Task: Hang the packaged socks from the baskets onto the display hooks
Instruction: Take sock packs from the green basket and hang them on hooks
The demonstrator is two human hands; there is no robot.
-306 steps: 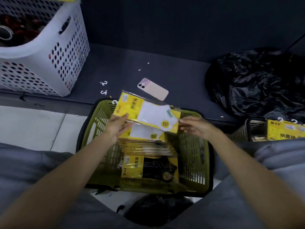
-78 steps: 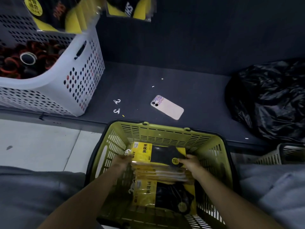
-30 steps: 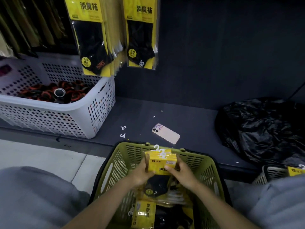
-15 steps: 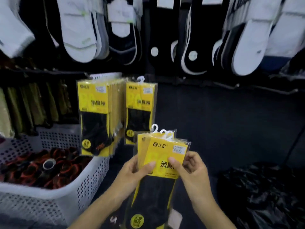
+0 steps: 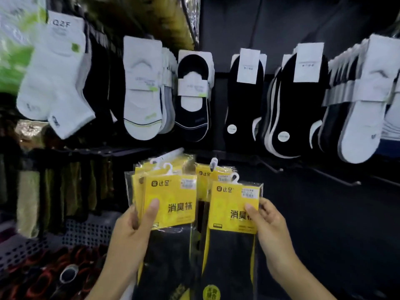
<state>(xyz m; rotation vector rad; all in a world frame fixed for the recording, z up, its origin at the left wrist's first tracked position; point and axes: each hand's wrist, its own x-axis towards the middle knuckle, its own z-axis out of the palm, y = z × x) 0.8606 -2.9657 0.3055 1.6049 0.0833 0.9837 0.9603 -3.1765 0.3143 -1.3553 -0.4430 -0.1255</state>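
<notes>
My left hand [image 5: 132, 232] grips a fanned stack of several yellow sock packs [image 5: 171, 200], thumb on the front card. My right hand [image 5: 270, 226] pinches a single yellow sock pack [image 5: 233, 211] with black socks, held apart from the stack. Each pack has a small white plastic hanger at its top. Behind them, hung yellow packs [image 5: 205, 174] sit on a display hook. Two bare display hooks [image 5: 337, 178] jut from the dark panel to the right. The green basket is out of view.
Rows of white and black socks [image 5: 281, 100] hang above on the upper rail. A white perforated basket [image 5: 28, 252] with red and black items stands at lower left. Olive and beige socks [image 5: 54, 191] hang at left.
The view has swung up from the basket to the display. I lifted the stack of packs, and my right hand has drawn one pack off to the right of it.
</notes>
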